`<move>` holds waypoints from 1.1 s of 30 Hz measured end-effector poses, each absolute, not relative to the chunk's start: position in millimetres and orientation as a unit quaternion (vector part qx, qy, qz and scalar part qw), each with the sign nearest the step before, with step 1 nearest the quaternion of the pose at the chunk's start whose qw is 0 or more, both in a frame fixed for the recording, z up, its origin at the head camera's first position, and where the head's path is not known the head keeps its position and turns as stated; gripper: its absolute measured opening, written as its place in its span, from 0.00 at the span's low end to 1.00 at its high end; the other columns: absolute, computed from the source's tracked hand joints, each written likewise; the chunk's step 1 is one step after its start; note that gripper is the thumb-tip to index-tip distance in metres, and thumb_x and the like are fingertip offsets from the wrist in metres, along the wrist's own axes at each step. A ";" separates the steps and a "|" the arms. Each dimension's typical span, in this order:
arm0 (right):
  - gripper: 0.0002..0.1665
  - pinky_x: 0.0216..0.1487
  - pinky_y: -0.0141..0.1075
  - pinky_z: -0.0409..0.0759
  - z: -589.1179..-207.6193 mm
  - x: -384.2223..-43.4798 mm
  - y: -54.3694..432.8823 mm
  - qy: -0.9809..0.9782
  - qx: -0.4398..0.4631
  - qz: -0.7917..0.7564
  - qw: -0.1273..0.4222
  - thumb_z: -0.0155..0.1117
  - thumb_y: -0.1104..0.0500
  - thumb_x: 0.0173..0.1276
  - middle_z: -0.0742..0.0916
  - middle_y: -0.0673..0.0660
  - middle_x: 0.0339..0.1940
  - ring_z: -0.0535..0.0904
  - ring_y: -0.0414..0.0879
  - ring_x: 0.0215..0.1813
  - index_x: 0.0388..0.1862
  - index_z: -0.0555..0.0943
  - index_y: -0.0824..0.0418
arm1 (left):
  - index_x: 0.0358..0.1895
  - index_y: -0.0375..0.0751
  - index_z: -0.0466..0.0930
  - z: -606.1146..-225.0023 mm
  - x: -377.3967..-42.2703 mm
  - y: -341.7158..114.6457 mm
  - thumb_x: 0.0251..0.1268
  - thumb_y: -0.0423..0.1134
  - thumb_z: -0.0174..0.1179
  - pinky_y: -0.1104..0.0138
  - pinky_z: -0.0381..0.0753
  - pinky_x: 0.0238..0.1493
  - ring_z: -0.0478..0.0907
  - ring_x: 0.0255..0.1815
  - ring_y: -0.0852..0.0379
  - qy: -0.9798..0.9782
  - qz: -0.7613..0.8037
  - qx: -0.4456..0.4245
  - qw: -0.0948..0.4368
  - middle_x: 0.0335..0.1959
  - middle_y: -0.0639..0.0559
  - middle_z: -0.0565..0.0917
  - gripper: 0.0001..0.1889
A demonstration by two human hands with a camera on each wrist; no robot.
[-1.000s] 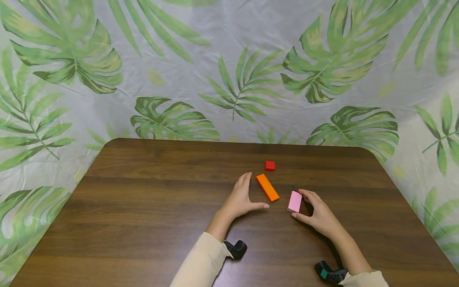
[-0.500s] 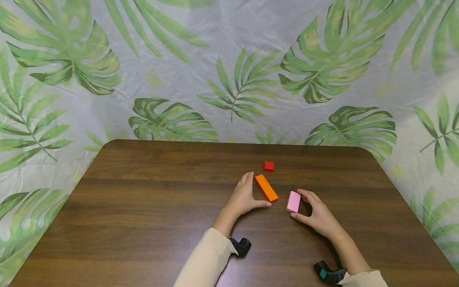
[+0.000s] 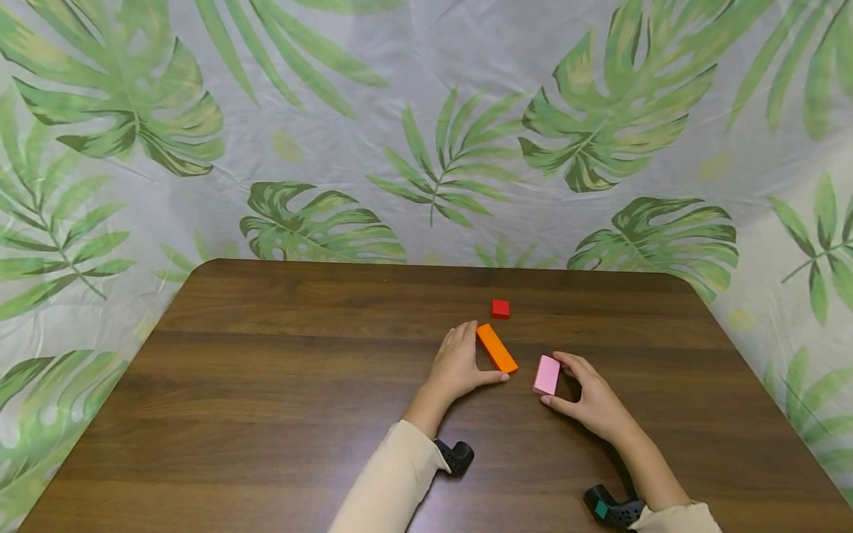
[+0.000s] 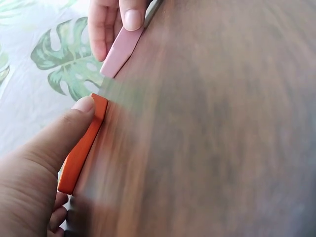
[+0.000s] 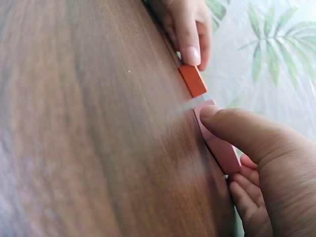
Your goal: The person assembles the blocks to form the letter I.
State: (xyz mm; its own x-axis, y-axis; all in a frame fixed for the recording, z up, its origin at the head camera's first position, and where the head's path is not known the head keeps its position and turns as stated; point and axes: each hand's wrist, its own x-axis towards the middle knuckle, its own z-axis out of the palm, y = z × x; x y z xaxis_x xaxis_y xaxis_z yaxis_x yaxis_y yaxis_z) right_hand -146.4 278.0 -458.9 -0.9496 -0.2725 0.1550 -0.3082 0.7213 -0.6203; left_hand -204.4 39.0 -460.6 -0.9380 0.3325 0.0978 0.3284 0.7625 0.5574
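Observation:
An orange block (image 3: 496, 348), long and narrow, lies slantwise on the brown table. My left hand (image 3: 458, 364) spans it from the left, its fingertips at the far end and its thumb at the near end. In the left wrist view the thumb lies against one end of the orange block (image 4: 81, 150). My right hand (image 3: 595, 396) holds a shorter pink block (image 3: 546, 374) between thumb and fingers. In the right wrist view that thumb lies on an end of the pink block (image 5: 222, 148). A small gap separates the two blocks.
A small red block (image 3: 500, 309) lies on the wooden table (image 3: 300, 385) just beyond the orange one. Behind the table's far edge hangs a pale cloth (image 3: 333, 133) with green leaves. Black devices (image 3: 458, 457) are worn on both wrists.
My left hand has moved right and closed in around the orange block's ends. My right hand and the pink block stay in place.

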 end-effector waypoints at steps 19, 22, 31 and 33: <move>0.44 0.55 0.52 0.65 -460.8 -147.4 278.2 -0.929 0.160 0.332 0.034 0.70 0.49 0.51 0.69 0.63 0.58 0.70 0.59 0.56 0.62 0.63 0.67 | 0.64 0.33 0.58 -458.1 -201.8 36.3 0.38 0.60 0.68 0.63 0.49 0.65 0.58 0.63 0.49 0.934 0.303 0.189 -0.009 0.61 0.43 0.65 0.51; 0.43 0.55 0.52 0.64 -461.0 -147.3 278.6 -0.930 0.164 0.328 0.037 0.70 0.50 0.52 0.69 0.63 0.58 0.69 0.58 0.56 0.62 0.64 0.67 | 0.64 0.33 0.58 -457.8 -201.8 33.5 0.38 0.59 0.69 0.63 0.51 0.65 0.58 0.64 0.48 0.930 0.310 0.200 -0.008 0.61 0.42 0.65 0.51; 0.40 0.55 0.51 0.64 -462.2 -146.4 279.7 -0.930 0.169 0.323 0.040 0.68 0.50 0.54 0.69 0.61 0.58 0.68 0.57 0.57 0.62 0.65 0.65 | 0.65 0.35 0.56 -456.1 -199.6 26.2 0.38 0.55 0.70 0.61 0.56 0.63 0.56 0.64 0.47 0.908 0.359 0.213 0.004 0.62 0.42 0.62 0.50; 0.40 0.55 0.52 0.64 -462.2 -146.6 279.8 -0.931 0.170 0.322 0.041 0.68 0.50 0.54 0.69 0.62 0.58 0.68 0.57 0.57 0.62 0.65 0.65 | 0.65 0.35 0.56 -455.0 -198.8 24.7 0.38 0.54 0.71 0.61 0.57 0.62 0.55 0.65 0.47 0.904 0.370 0.212 0.006 0.63 0.42 0.61 0.50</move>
